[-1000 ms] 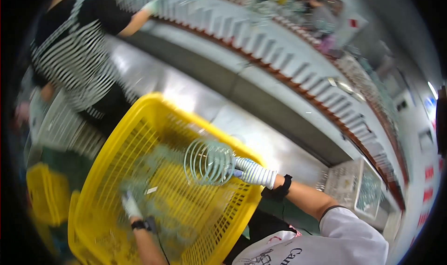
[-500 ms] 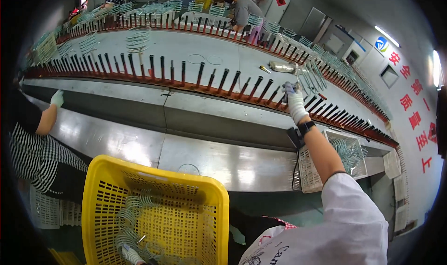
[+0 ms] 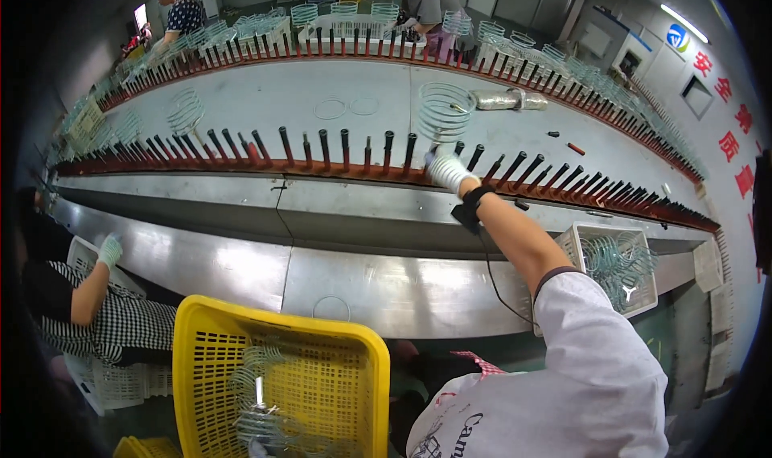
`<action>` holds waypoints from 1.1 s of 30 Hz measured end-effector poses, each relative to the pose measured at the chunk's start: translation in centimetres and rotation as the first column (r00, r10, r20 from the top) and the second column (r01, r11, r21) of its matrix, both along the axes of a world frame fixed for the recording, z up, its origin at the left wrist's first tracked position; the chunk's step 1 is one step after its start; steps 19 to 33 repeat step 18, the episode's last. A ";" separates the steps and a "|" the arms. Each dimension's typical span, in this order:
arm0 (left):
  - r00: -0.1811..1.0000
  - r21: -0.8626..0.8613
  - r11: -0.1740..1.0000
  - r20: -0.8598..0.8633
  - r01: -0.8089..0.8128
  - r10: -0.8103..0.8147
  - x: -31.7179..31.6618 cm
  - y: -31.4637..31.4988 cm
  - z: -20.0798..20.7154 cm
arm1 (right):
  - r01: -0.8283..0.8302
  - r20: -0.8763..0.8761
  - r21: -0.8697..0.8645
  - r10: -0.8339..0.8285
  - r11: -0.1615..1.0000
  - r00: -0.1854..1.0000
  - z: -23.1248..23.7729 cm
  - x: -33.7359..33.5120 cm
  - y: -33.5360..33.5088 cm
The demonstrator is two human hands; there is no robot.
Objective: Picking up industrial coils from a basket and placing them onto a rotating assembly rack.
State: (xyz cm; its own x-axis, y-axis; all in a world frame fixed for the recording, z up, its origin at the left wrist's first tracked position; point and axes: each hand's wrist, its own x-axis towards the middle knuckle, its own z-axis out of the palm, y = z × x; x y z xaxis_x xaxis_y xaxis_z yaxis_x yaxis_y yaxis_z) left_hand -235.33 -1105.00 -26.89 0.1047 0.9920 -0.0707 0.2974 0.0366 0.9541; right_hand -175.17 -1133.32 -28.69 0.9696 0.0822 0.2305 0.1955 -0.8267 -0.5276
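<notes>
A pale green wire coil (image 3: 445,112) stands above the row of dark-tipped red posts (image 3: 323,148). My right hand (image 3: 449,168), in a white glove, is closed at the coil's lower end, level with the post tips. Whether a post sits inside the coil there cannot be made out. A yellow perforated basket (image 3: 281,320) is in front of me at the lower left, with several wire coils (image 3: 261,418) piled inside. Only a sliver of my left hand (image 3: 257,448) shows among them at the bottom edge, its fingers hidden.
Another coil (image 3: 186,108) stands on a post further left. A plastic-wrapped roll (image 3: 498,100) and two loose wire rings (image 3: 346,106) lie on the table (image 3: 281,80). A white crate of coils (image 3: 643,293) stands right. A co-worker's gloved hand (image 3: 109,250) is left; others work behind.
My right hand has moved left along the posts, and the coil now stands upright above it. My left hand has sunk mostly out of sight in the basket. The view has shifted.
</notes>
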 end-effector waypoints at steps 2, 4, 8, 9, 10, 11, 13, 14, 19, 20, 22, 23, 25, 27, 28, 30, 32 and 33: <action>0.937 0.229 0.910 -0.047 0.347 -0.345 2.8 -1.9 1.9 | -0.409 -0.111 0.046 0.411 0.912 0.905 1.1 -5.3 0.6; 0.907 0.105 0.902 0.006 0.418 -0.421 5.8 -4.2 3.6 | -0.773 -0.346 0.236 0.794 0.590 0.500 2.3 -11.4 1.1; 0.688 0.012 0.690 0.068 0.724 -0.723 12.5 -8.6 6.5 | -0.967 0.159 0.185 0.966 0.175 0.205 3.9 -23.0 0.7; 0.660 0.015 0.662 0.063 0.750 -0.749 14.1 -9.4 6.8 | -0.956 0.133 0.192 0.960 0.221 0.248 4.0 -23.6 -0.2; 0.563 0.052 0.565 0.050 0.823 -0.825 15.5 -10.4 6.9 | -0.956 0.037 0.194 0.972 0.221 0.232 4.1 -23.9 -1.3; 0.463 0.088 0.465 0.035 0.881 -0.885 16.7 -11.3 7.0 | -0.956 -0.059 0.199 0.976 0.216 0.209 4.0 -23.9 -2.5; 0.324 -0.070 0.321 0.030 0.944 -0.946 19.6 -11.7 7.0 | -0.916 -0.230 0.256 0.940 0.308 0.252 3.6 -23.4 -5.5; 0.208 -0.227 0.192 0.047 0.955 -0.977 21.3 -12.2 6.7 | -0.876 -0.398 0.299 0.884 0.379 0.246 3.2 -22.9 -7.1; 0.286 0.214 0.286 0.034 0.934 -0.958 24.8 -15.4 6.4 | -0.611 -0.400 0.544 0.818 0.575 0.413 2.3 -18.5 -15.7; 0.286 0.214 0.286 0.034 0.934 -0.958 24.8 -15.4 6.4 | -0.611 -0.400 0.544 0.818 0.575 0.413 2.3 -18.5 -15.7; 0.286 0.214 0.286 0.034 0.934 -0.958 24.8 -15.4 6.4 | -0.611 -0.400 0.544 0.818 0.575 0.413 2.3 -18.5 -15.7; 0.286 0.214 0.286 0.034 0.934 -0.958 24.8 -15.4 6.4 | -0.611 -0.400 0.544 0.818 0.575 0.413 2.3 -18.5 -15.7; 0.286 0.214 0.286 0.034 0.934 -0.958 24.8 -15.4 6.4 | -0.611 -0.400 0.544 0.818 0.575 0.413 2.3 -18.5 -15.7; 0.286 0.214 0.286 0.034 0.934 -0.958 24.8 -15.4 6.4 | -0.611 -0.400 0.544 0.818 0.575 0.413 2.3 -18.5 -15.7; 0.286 0.214 0.286 0.034 0.934 -0.958 24.8 -15.4 6.4 | -0.611 -0.400 0.544 0.818 0.575 0.413 2.3 -18.5 -15.7; 0.286 0.214 0.286 0.034 0.934 -0.958 24.8 -15.4 6.4 | -0.611 -0.400 0.544 0.818 0.575 0.413 2.3 -18.5 -15.7; 0.286 0.214 0.286 0.034 0.934 -0.958 24.8 -15.4 6.4 | -0.611 -0.400 0.544 0.818 0.575 0.413 2.3 -18.5 -15.7; 0.286 0.214 0.286 0.034 0.934 -0.958 24.8 -15.4 6.4 | -0.611 -0.400 0.544 0.818 0.575 0.413 2.3 -18.5 -15.7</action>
